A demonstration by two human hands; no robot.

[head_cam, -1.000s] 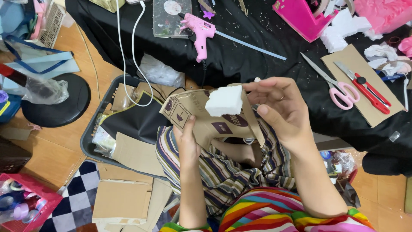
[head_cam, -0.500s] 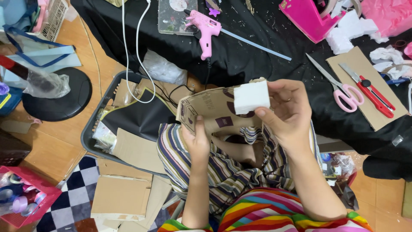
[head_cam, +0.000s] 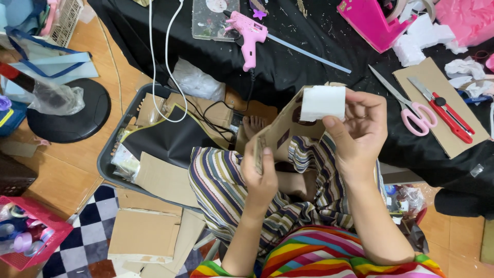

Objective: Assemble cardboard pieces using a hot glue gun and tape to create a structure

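Note:
My right hand point(head_cam: 360, 128) pinches a white foam block point(head_cam: 322, 102) between thumb and fingers and holds it against the upper end of a brown cardboard piece point(head_cam: 280, 135) with dark printed marks. My left hand point(head_cam: 261, 177) grips the lower edge of that cardboard, over my lap in striped trousers. Both hands hover in front of a low table draped in black cloth point(head_cam: 288, 67).
On the black cloth lie a pink glue gun point(head_cam: 248, 32) with a glue stick, pink-handled scissors point(head_cam: 411, 109), a red utility knife point(head_cam: 446, 114) on a cardboard sheet, white foam scraps point(head_cam: 418, 37) and a pink box point(head_cam: 368, 20). A dark tray point(head_cam: 110, 149) with cardboard offcuts sits at left; flat cardboard point(head_cam: 141, 231) lies below it.
Both hands have lifted the cardboard and foam block up and to the right, nearer the camera. The foam block now sits at the cardboard's top end.

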